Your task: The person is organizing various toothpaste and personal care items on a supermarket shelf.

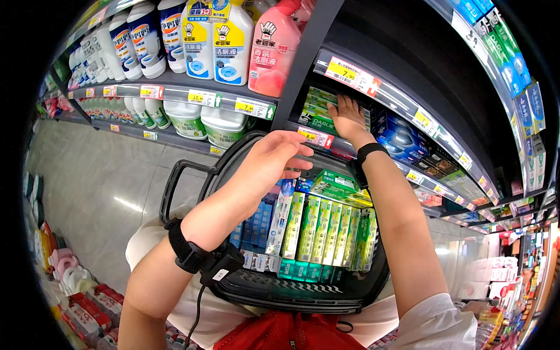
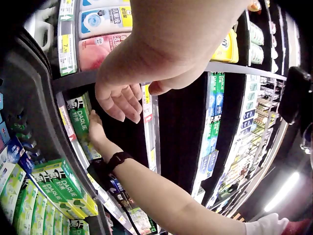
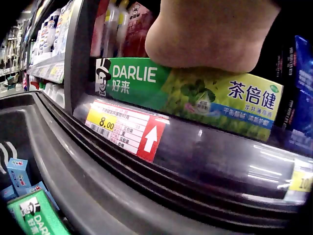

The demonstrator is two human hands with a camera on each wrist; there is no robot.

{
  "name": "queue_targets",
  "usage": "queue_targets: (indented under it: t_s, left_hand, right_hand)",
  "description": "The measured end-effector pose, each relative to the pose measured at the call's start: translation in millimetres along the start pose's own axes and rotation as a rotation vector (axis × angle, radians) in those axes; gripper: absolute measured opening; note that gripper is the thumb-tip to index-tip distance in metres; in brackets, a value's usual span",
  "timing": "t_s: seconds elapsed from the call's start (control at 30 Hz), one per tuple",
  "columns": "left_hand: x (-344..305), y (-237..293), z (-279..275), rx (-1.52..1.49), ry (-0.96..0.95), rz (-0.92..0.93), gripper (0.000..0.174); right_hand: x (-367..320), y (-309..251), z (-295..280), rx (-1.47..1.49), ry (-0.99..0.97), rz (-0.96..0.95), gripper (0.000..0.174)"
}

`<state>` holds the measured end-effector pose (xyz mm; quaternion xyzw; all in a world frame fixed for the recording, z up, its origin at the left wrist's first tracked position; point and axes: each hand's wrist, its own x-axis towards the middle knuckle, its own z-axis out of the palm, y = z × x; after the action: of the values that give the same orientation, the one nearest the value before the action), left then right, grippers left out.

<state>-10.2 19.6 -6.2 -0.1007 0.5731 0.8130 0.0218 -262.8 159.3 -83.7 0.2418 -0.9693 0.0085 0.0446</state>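
Dark metal shelving (image 1: 396, 96) rises just beyond the far rim of the black ribbed plastic basket (image 1: 291, 297). Inside the basket stand neat rows of glossy green toothpaste cartons (image 1: 326, 233), so much of the picking looks done. Above the basket the left hand (image 1: 274, 160) hovers, fingers loose, holding nothing. Past its rim the right hand (image 1: 348, 116) lies on a long green Darlie box (image 3: 195, 93) not yet lifted off the shelf; whether the fingertips hook behind it I cannot tell. A yellow-and-red price tag (image 3: 122, 127) faces the rim.

Dark shop shelves (image 1: 175, 87) with yellow price tags (image 1: 349, 73) stand over a glossy grey tiled floor (image 1: 99, 186).
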Motion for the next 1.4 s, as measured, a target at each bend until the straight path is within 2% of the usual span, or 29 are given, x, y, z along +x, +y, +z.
queue_targets:
  t_s: [0.27,0.4,0.53,0.57,0.63,0.73,0.77,0.83,0.87,0.93,0.97,1.03,1.1,1.17,1.23,1.3,1.33,1.37,1.4]
  left_hand:
    - [6.1,-3.8,-5.6,-0.015,-0.037,0.041,0.032]
    - [5.1,-6.1,-0.7,0.011,-0.038,0.033,0.032]
    - [7.5,-14.4,5.6,0.069,-0.061,0.034,0.032]
    - [7.0,-17.1,5.6,0.084,-0.066,0.023,0.032]
    - [9.1,-23.4,6.6,0.101,-0.08,0.017,0.032]
    - [7.1,-31.7,7.0,0.105,-0.079,-0.016,0.033]
    - [5.5,-34.5,6.7,0.112,-0.085,-0.02,0.033]
    - [4.3,-39.5,5.6,0.149,-0.062,-0.03,0.034]
    - [1.3,-44.5,6.0,0.147,-0.07,-0.042,0.034]
    - [-0.9,-50.0,8.4,0.168,-0.074,-0.07,0.033]
    - [-3.7,-53.4,11.2,0.178,-0.067,-0.098,0.033]
    - [-7.3,-57.5,18.5,0.175,-0.069,-0.13,0.031]
    - [-11.7,-61.3,26.4,0.227,-0.093,-0.172,0.029]
    - [-10.5,-66.1,28.2,0.245,-0.112,-0.179,0.028]
    - [-7.3,-73.5,28.7,0.298,-0.135,-0.224,0.028]
    - [-4.0,-81.4,30.7,0.335,-0.152,-0.242,0.029]
    - [-1.6,-84.4,31.1,0.375,-0.173,-0.253,0.03]
    - [-0.1,-87.4,31.3,0.383,-0.172,-0.258,0.03]
    - [0.2,-90.8,32.7,0.518,-0.17,-0.242,0.032]
  right_hand:
    - [-11.6,11.8,-20.1,0.072,-0.053,-0.073,0.063]
    - [-50.1,25.4,-27.1,0.111,0.127,-0.136,0.062]
    - [-121.9,48.3,-33.6,0.273,0.358,-0.24,0.049]
    - [-142.0,52.5,-34.8,0.312,0.39,-0.24,0.048]
    - [-184.2,56.5,-39.9,0.341,0.369,-0.092,0.043]
    - [-234.0,62.7,-40.6,0.307,0.052,0.155,0.039]
    - [-243.7,62.4,-44.3,0.267,-0.196,0.279,0.042]
    - [-255.7,64.4,-34.6,0.113,-0.455,0.344,0.053]
    - [-261.3,68.5,-21.2,0.121,-0.465,0.355,0.053]
    - [-265.1,75.0,10.3,0.028,-0.693,0.304,0.07]
    - [-270.1,74.4,19.7,0.036,-0.704,0.311,0.07]
    - [-271.8,69.7,32.6,-0.166,-0.745,0.286,0.081]
    - [-276.1,74.1,44.2,-0.186,-0.737,0.293,0.083]
    - [-277.0,67.3,31.3,-0.057,-0.679,0.144,0.085]
    - [-277.7,59.4,26.5,-0.034,-0.673,0.099,0.084]
    - [-277.1,48.5,16.2,0.188,-0.6,-0.032,0.081]
    - [-277.4,44.8,23.0,0.262,-0.528,-0.056,0.073]
    - [-275.6,41.9,22.3,0.272,-0.528,-0.055,0.073]
    - [-273.6,39.2,15.1,0.387,-0.539,-0.144,0.068]
